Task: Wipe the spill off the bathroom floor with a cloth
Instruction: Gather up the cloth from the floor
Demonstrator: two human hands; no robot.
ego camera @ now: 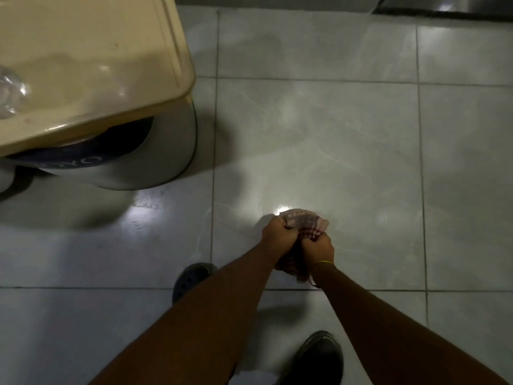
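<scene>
A red-and-white checked cloth (305, 222) is bunched up between both of my hands, above the grey tiled floor (347, 140). My left hand (276, 230) grips its left side and my right hand (317, 250) grips its lower right part, with a yellow band on that wrist. The cloth's tail hangs down between my wrists. A bright glare lies on the tile just beyond the cloth, with faint wet streaks around it; the spill's edges are hard to make out.
A cream-lidded white appliance (97, 65) stands at the upper left, with a clear plastic item (11, 90) on its lid. My dark shoes show at the left (191, 279) and at the bottom (316, 359). A dark threshold (444, 8) runs along the top right.
</scene>
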